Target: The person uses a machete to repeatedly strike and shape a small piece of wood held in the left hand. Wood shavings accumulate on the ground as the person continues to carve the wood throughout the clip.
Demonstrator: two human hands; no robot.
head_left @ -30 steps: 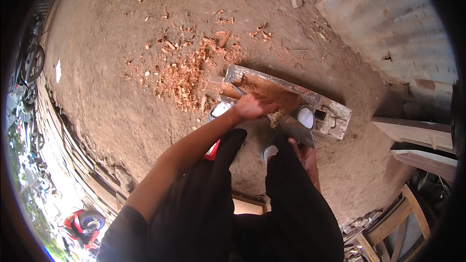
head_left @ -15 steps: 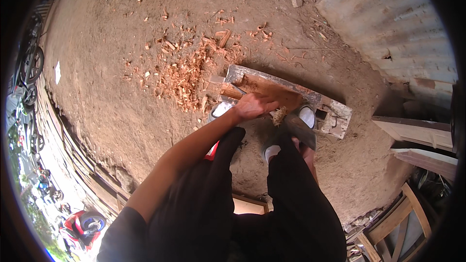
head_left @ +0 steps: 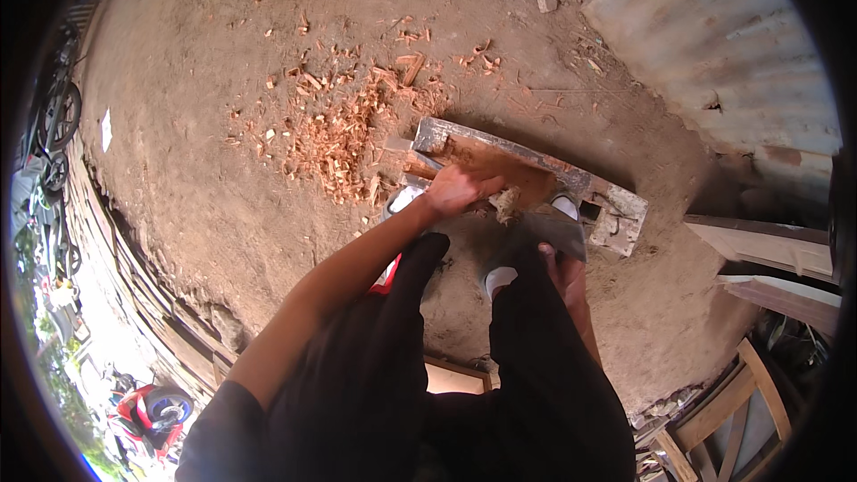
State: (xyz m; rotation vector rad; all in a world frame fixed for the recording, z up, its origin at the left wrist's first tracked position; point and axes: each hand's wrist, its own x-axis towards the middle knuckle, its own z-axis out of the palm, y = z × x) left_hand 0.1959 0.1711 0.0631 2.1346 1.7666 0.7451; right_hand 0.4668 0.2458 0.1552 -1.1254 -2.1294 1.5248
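My left hand (head_left: pixel 457 189) is closed round a chisel (head_left: pixel 429 162), its metal blade pointing to the far left. The frayed, pale end of its handle (head_left: pixel 505 205) sticks out on the right of my fist. Below the chisel lies a reddish-brown piece of wood (head_left: pixel 500 159), on or against a weathered bench (head_left: pixel 616 225); my hand hides part of it. My right hand (head_left: pixel 564 275) is closed on a flat grey slab (head_left: pixel 555 234), just right of the chisel's handle end. What the slab is made of I cannot tell.
Wood chips (head_left: pixel 344 134) lie heaped on the dirt floor beyond the bench's left end. My feet stand close to the bench, one shoe (head_left: pixel 565 206) at its right. Corrugated sheets (head_left: pixel 732 36) close off the far right. Boards (head_left: pixel 763 245) and a wooden frame (head_left: pixel 728 402) stand at right.
The grey slab, blurred before, now shows sharply, and more of my right hand is visible below it. My left hand and the chisel have shifted slightly left and away from me.
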